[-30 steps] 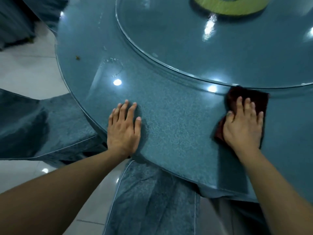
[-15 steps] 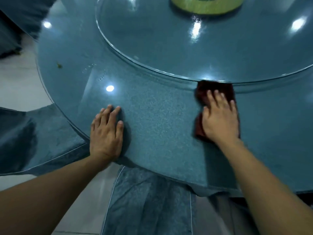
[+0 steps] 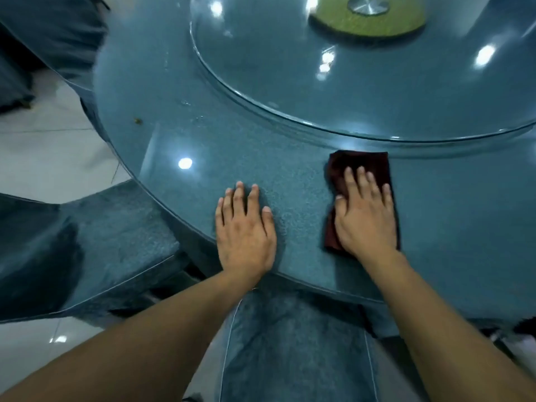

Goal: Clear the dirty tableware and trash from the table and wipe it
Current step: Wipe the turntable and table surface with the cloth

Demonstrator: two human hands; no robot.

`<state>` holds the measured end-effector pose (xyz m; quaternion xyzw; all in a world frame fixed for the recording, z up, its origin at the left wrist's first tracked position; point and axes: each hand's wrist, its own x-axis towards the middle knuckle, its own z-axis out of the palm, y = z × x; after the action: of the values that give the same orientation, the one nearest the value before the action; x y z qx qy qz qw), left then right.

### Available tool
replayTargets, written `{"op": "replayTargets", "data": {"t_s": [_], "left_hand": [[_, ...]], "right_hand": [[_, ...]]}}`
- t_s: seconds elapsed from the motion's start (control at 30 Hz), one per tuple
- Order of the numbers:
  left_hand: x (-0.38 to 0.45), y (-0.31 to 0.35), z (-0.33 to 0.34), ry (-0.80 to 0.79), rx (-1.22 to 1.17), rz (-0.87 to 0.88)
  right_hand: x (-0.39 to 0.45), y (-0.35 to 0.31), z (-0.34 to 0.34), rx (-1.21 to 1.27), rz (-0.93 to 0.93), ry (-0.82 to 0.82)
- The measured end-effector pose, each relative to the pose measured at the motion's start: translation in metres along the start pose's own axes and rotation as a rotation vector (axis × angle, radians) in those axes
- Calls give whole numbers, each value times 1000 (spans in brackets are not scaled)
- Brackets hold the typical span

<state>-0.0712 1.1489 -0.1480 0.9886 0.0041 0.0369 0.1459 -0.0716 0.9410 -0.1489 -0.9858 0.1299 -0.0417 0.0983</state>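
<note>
A round table (image 3: 179, 134) with a glossy blue-grey glass top fills the view. My right hand (image 3: 365, 213) lies flat, fingers straight, pressing a folded dark red cloth (image 3: 374, 163) onto the table just in front of the glass turntable's rim. My left hand (image 3: 245, 227) rests flat on the bare tabletop near the front edge, a hand's width left of the cloth. A small brown food scrap (image 3: 137, 121) and a few wet smears (image 3: 200, 117) lie on the table at the left.
A large glass turntable (image 3: 377, 91) sits on the table's middle, with a yellow-green disc (image 3: 368, 21) and metal hub at its centre. Blue fabric-covered chairs stand at the left (image 3: 87, 250), below me (image 3: 295, 343) and at the top left. White tiled floor (image 3: 43, 146) shows beyond.
My right hand has slid the cloth leftward along the turntable's rim, closer to my left hand. The view has shifted so that more of the turntable's centre shows.
</note>
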Motion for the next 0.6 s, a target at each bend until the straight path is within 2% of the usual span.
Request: {"op": "replayTargets", "data": {"t_s": [0.1,0.2,0.33,0.47,0.6], "left_hand": [[2,-6,-5,-23,-95,61],[8,-27,-23,-101,-255,147],[36,-94,-45,-110,-199,326],[96,-166,-59,-96,-53,399],[167,-210,-64,-21,19,369]], "right_hand": [[-35,-70,15,1,-20,11],[-68,-109,23,-23,28,25],[-81,-150,28,-29,131,29],[-29,-168,34,-22,169,16],[51,-169,39,-15,208,27]]}}
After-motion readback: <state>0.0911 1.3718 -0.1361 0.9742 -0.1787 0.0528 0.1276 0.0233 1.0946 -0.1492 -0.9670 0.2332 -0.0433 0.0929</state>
